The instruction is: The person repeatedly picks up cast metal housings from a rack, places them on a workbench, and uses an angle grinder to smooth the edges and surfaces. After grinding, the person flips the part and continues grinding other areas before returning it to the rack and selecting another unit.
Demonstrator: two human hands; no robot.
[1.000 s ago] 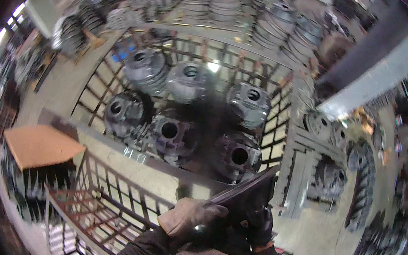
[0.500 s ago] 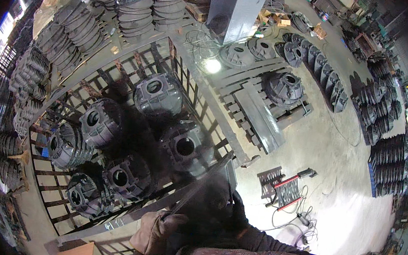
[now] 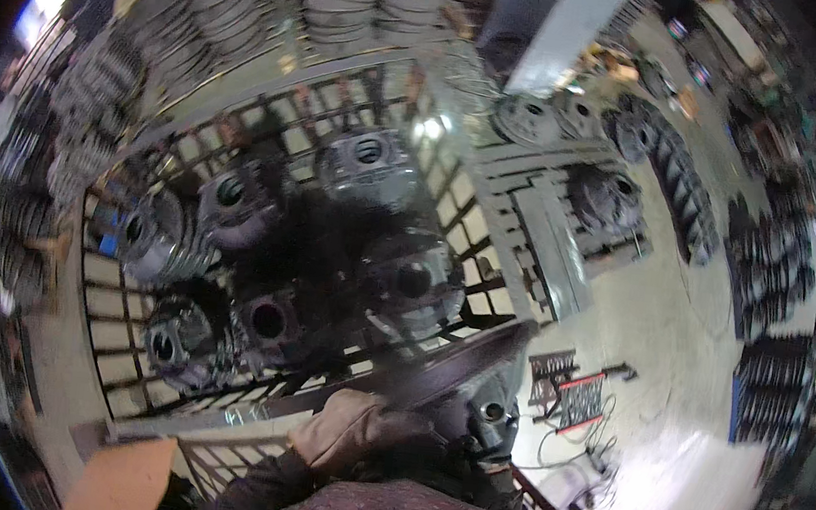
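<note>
A dark bell-shaped metal housing [image 3: 492,416] is tilted close in front of me, just outside the near rail of a barred metal crate [image 3: 254,414]. Its broad flange slants up to the right, and a small round opening shows on its narrow end. My left hand [image 3: 337,432], in a brownish work glove, is closed at the flange's lower left end; blur partly hides the fingers. My right hand is not visible; the housing and my body cover that area. Inside the crate stand several similar dark housings [image 3: 368,165], their square-flanged openings facing up.
Beyond the crate's right side, another housing [image 3: 605,202] sits on a slatted pallet. A red-edged lattice stand [image 3: 580,403] with cables is on the floor at right. Stacked castings line the left and back, near a grey column [image 3: 564,36]. An orange-brown board [image 3: 121,479] lies lower left.
The housing near me has turned, bringing its round opening into view on the right. My left hand has moved slightly up and right with it. The whole view has shifted and blurred.
</note>
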